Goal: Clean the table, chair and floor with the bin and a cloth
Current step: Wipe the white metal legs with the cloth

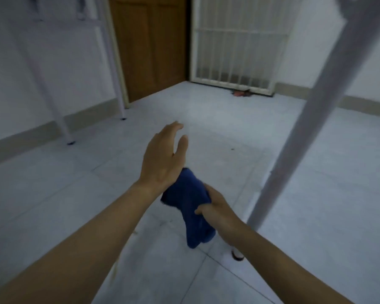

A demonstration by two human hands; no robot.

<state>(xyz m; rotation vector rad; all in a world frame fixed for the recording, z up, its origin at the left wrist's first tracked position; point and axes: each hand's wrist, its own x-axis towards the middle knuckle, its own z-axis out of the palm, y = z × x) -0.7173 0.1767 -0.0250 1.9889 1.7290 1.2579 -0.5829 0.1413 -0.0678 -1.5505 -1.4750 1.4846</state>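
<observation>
A dark blue cloth [188,207] hangs bunched in mid-air over the grey tiled floor [228,132]. My right hand [217,207] grips its upper right side with curled fingers. Just above and to the left of the cloth, my left hand [162,159] is held out flat, its fingers straight and holding nothing; its heel lies at the cloth's top edge. No bin, chair or table top is in view.
A thick white metal leg [294,137] slants down close on the right, ending beside my right forearm. Two thinner white legs [62,123] stand at the left wall. A wooden door [154,47] and a barred gate [235,42] are at the back, with small red debris [239,93] at the gate's foot.
</observation>
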